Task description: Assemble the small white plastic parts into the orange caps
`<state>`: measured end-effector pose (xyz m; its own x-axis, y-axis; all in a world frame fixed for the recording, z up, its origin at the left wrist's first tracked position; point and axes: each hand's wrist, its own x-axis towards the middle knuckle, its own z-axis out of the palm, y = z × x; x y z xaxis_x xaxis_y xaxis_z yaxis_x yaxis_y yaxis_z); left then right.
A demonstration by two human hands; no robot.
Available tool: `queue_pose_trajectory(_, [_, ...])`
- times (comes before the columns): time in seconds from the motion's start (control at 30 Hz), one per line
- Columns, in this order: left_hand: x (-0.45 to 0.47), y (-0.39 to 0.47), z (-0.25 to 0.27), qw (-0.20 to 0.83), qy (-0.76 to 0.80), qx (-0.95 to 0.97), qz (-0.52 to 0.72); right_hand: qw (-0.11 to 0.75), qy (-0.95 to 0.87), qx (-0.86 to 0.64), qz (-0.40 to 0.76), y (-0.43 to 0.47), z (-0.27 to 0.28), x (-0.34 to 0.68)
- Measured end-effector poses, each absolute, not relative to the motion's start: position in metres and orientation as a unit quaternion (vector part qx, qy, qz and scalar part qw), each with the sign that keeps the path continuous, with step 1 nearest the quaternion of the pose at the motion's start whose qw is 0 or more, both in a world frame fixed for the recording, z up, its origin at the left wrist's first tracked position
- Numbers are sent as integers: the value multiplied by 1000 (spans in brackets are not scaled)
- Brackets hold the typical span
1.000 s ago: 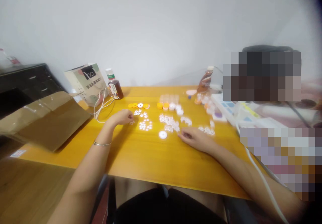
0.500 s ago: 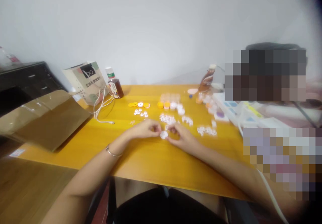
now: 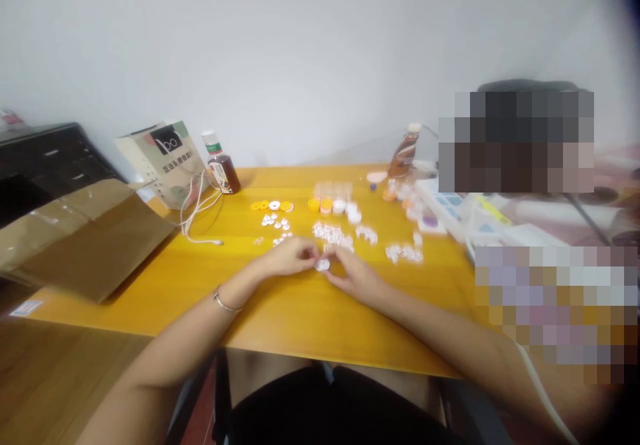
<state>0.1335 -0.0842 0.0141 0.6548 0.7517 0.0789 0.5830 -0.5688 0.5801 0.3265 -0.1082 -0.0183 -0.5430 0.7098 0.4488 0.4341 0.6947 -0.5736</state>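
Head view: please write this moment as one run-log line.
left hand: at small round white disc | right hand: at same disc | beyond disc: small white pieces | surface: yellow wood-grain table

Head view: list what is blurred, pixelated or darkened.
In the head view, the small white pieces are soft, fine detail lost; the white disc is blurred too; pixel blocks hide much of the person at right; the upper right corner falls dark.
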Motion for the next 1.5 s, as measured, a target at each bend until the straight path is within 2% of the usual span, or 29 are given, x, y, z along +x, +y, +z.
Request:
queue_pose_trajectory(0.6, [135,-85,14,294,368,865,174,349,-846,-326,236,-110,-19,327])
queue_pose_trajectory(1.5, [134,-85,11,307,361,862,179,353,-863,-286,222,-107,-16,330])
